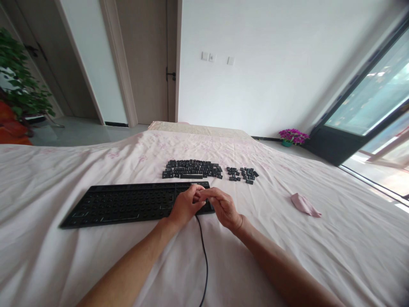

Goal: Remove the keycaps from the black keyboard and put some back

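Note:
A black keyboard [128, 202] with its keycaps off lies on the pale pink sheet, its long side turned toward me. Over its right end, my left hand [185, 204] is closed, thumb and fingers curled together. My right hand [225, 209] meets it there from the right, its fingers bent and pressed together at the left fingertips. Whatever sits between the fingers is too small or hidden to make out. A dark cable [205, 256] runs from the keyboard toward me between my forearms. Beyond the keyboard, loose black keycaps [191, 168] lie in rows, with a smaller group of keycaps [247, 174] to their right.
A crumpled pink cloth [305, 205] lies on the bed sheet [271, 238] to the right. Past the bed stand a pot of purple flowers [293, 136], a white wall [255, 85], a door [143, 64] and, far left, a leafy plant [19, 81].

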Motion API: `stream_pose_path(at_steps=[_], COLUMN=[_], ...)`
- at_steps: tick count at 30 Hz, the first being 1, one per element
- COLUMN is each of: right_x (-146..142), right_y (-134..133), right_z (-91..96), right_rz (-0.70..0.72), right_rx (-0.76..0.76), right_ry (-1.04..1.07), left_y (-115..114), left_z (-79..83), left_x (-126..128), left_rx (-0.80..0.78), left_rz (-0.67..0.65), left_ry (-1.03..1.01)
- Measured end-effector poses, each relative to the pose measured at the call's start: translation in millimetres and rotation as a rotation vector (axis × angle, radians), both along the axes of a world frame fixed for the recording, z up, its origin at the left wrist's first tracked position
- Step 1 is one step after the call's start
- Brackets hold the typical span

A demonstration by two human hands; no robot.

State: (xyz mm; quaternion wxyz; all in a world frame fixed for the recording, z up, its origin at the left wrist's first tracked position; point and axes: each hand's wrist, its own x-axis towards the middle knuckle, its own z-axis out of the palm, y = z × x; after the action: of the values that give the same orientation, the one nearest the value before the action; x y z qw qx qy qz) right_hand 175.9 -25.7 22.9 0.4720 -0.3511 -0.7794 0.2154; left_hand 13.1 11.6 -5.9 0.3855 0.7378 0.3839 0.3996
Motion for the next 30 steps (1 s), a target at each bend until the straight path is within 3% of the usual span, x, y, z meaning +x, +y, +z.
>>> stream_pose_path(at_steps=[3,7,12,17,24,27,30], right_x=[-1,1,5,9,11,21,54], right_y=[-1,2,7,10,13,19,33], right_z=[0.8,4.4,2.5,-4.1,-11.7,-11.7,-5.9], right_rz=[0.009,-0.235,-0.429,-0.456,-0.447,-0.430,-0.502], right_rx=[0.082,0.081,-0.035,-0.133,-0.401,-0.405,-0.352], right_ry=[-0.017,-0.019,-0.293,-0.403,-0.315,-0.276,-0.255], left_y=[1,2,1,0,-1,-1,-1], left_z=[0.3,-2.8,-4.5,-2.7,-5.1,-8.1,-10.0], left_x=[0,1,2,2,2,3,2], left_rx=[-0.015,-0.087,-0.106,-0.129,-0.126,-0.115,-0.093], left_rz=[0.007,0.002,0.028,0.042,0.022,0.018,0.027], left_ry=[0.000,-0.099,-0.197,-0.238,-0.203,-0.169,-0.120])
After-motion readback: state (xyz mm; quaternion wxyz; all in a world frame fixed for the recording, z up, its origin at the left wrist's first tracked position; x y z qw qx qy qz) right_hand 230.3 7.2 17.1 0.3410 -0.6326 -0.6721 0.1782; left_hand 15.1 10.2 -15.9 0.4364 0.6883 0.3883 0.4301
